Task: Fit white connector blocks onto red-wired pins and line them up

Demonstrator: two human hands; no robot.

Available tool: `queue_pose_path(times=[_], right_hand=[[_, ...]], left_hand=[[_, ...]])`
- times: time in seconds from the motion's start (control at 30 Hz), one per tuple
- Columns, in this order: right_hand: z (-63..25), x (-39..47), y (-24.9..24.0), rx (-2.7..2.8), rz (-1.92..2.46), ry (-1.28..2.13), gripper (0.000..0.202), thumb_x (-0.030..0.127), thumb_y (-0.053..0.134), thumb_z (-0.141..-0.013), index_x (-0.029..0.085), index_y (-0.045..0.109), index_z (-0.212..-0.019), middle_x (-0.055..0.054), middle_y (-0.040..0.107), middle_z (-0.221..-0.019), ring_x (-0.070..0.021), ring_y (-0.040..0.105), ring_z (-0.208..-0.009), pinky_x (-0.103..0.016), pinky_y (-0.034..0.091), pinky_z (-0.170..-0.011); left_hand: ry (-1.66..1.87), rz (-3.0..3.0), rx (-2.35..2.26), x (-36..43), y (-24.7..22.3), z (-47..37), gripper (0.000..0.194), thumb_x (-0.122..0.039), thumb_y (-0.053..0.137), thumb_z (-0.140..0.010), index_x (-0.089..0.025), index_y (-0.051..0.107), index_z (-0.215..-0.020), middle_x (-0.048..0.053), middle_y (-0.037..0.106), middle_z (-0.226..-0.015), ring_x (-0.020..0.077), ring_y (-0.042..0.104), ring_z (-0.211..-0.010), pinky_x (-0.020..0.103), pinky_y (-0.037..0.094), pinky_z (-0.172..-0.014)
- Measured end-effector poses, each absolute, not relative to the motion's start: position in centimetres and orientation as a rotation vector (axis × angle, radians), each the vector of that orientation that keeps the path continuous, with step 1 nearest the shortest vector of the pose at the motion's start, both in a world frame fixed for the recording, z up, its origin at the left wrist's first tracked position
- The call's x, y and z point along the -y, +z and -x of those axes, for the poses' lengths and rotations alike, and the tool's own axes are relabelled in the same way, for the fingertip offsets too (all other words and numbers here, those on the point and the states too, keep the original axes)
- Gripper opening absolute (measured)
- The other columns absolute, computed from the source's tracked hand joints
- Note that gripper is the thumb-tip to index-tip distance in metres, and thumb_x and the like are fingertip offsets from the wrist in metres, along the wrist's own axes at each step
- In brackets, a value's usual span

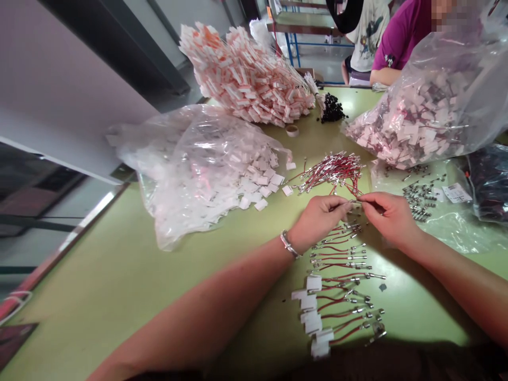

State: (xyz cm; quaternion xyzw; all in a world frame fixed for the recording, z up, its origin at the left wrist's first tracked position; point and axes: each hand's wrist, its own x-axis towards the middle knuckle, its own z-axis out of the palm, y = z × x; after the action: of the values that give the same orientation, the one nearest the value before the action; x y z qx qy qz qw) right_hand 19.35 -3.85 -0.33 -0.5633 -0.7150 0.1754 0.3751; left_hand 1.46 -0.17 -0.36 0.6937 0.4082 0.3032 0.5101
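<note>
My left hand point(323, 217), with a bracelet at the wrist, is closed in a pinch. Its fingertips nearly meet those of my right hand point(391, 214), also pinching. Between them shows a small metal-ended piece point(356, 201), too small to make out fully; red wire passes close to the right fingertips. Just beyond lies a heap of red wires with metal terminals point(331, 172). Below my hands, red wire leads point(337, 257) are laid in a column, their right ends carrying small metal-capped parts. The nearer leads have white connector housings point(313, 321) on their left ends.
A clear bag of white housings point(214, 169) spills open at left. Behind it rises a large pile of white-and-orange pieces point(254, 79), beside a tape roll point(292, 130) and black-tipped bundle point(332, 108). Another full bag point(420, 116) and loose metal-capped parts point(419, 201) lie right. People sit beyond.
</note>
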Motion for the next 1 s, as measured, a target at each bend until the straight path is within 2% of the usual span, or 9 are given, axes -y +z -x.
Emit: queue_pose_path(times=[0.13,0.33,0.53,0.67,0.83,0.93,1.0], right_hand=[[-18.9,4.3,-0.1,1.67,1.43,0.567,0.017,0.027,0.055,-0.081,0.021,0.07,-0.087,-0.002,0.07,-0.073,-0.0139,0.062,-0.062,-0.029,0.049,-0.059],[-18.7,4.4,0.4,1.521,1.433,0.664,0.017,0.027,0.057,-0.08,0.02,0.07,-0.088,0.002,0.064,-0.06,-0.0113,0.057,-0.051,-0.027,0.047,-0.052],[-18.8,4.3,0.5,1.564,1.39,0.784,0.015,0.027,0.059,-0.077,0.019,0.07,-0.082,0.002,0.063,-0.059,-0.0102,0.054,-0.048,-0.026,0.046,-0.049],[-19.1,4.3,1.2,1.534,1.417,0.962,0.011,0.026,0.062,-0.074,0.019,0.069,-0.079,0.003,0.061,-0.056,-0.0086,0.052,-0.044,-0.023,0.043,-0.044],[-19.1,4.4,1.6,1.501,1.437,1.183,0.009,0.028,0.063,-0.074,0.02,0.067,-0.073,0.003,0.059,-0.054,-0.0087,0.052,-0.044,-0.023,0.044,-0.045],[-19.1,4.4,1.3,1.507,1.443,1.163,0.011,0.03,0.061,-0.076,0.02,0.067,-0.076,0.002,0.062,-0.06,-0.0102,0.055,-0.049,-0.026,0.047,-0.05],[-19.4,4.2,0.9,1.583,1.486,1.063,0.012,0.03,0.059,-0.076,0.02,0.067,-0.077,0.002,0.062,-0.06,-0.0112,0.054,-0.05,-0.026,0.046,-0.051]], left_hand=[[0.716,-1.68,-0.984,0.2,-0.2,-1.5,0.025,-0.03,0.052,-0.087,-0.017,0.066,-0.072,-0.004,0.051,-0.054,0.0068,0.04,-0.048,0.021,0.035,-0.048],[0.683,-1.707,-0.984,0.2,0.1,-1.4,0.024,-0.032,0.054,-0.086,-0.016,0.066,-0.072,-0.005,0.05,-0.056,0.0074,0.039,-0.05,0.021,0.034,-0.049],[0.7,-1.821,-0.971,0.2,-0.5,-1.2,0.027,-0.032,0.05,-0.088,-0.016,0.067,-0.075,-0.001,0.063,-0.066,0.0092,0.051,-0.058,0.022,0.04,-0.056],[0.713,-2.18,-0.954,0.0,-0.6,-0.6,0.029,-0.031,0.045,-0.092,-0.018,0.069,-0.083,0.001,0.069,-0.076,0.0114,0.058,-0.067,0.023,0.042,-0.062],[0.479,-2.645,-0.884,0.0,-0.2,0.0,0.03,-0.026,0.038,-0.093,-0.021,0.068,-0.092,0.001,0.069,-0.079,0.0135,0.06,-0.072,0.024,0.039,-0.061],[0.401,-2.638,-0.958,-0.1,0.0,-0.4,0.034,-0.029,0.034,-0.096,-0.02,0.066,-0.095,0.003,0.069,-0.086,0.0152,0.061,-0.078,0.026,0.042,-0.067],[0.401,-2.624,-0.996,-0.3,0.4,-0.6,0.033,-0.034,0.037,-0.096,-0.019,0.065,-0.104,0.005,0.069,-0.094,0.018,0.061,-0.087,0.029,0.045,-0.075]])
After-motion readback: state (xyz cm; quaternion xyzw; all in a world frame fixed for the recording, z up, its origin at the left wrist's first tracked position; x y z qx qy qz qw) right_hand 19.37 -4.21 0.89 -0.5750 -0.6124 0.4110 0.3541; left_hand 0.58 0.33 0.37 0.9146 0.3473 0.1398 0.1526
